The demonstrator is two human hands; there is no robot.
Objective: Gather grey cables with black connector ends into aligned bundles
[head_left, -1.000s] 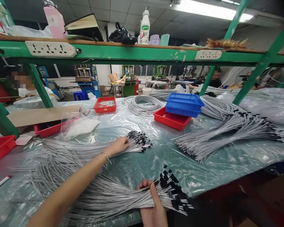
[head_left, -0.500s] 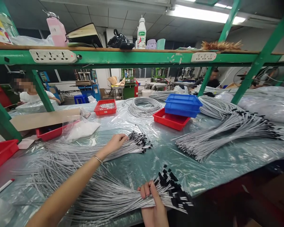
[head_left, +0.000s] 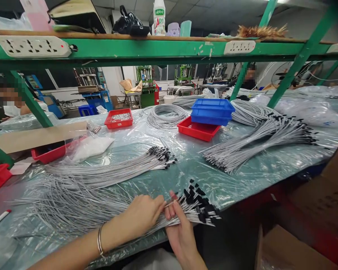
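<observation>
My right hand (head_left: pixel 180 228) is wrapped around a bundle of thin grey cables (head_left: pixel 101 210) just behind their black end connectors (head_left: pixel 198 200). My left hand (head_left: pixel 142 212), with a bracelet at its wrist, is pinched over the same bundle against the fingers of my right hand. It seems to have a single cable end between thumb and fingers, partly hidden. The loose tails of the bundle fan out to the left over the plastic-covered table (head_left: pixel 141 182). Beyond it lies a second row of grey cables (head_left: pixel 109 170) with black ends pointing right.
Blue trays (head_left: pixel 211 112) sit on a red tray (head_left: pixel 198 129); a red tray of small metal parts (head_left: pixel 119 119) and a coil of cable (head_left: pixel 166 117) are nearby. Another cable bundle (head_left: pixel 250 144) lies right. A green shelf beam (head_left: pixel 157 48) crosses above. Cardboard boxes (head_left: pixel 287 249) stand lower right.
My left hand has come back from the far row of cables to the bundle in my right hand. My right hand keeps its hold. The view has tilted down slightly.
</observation>
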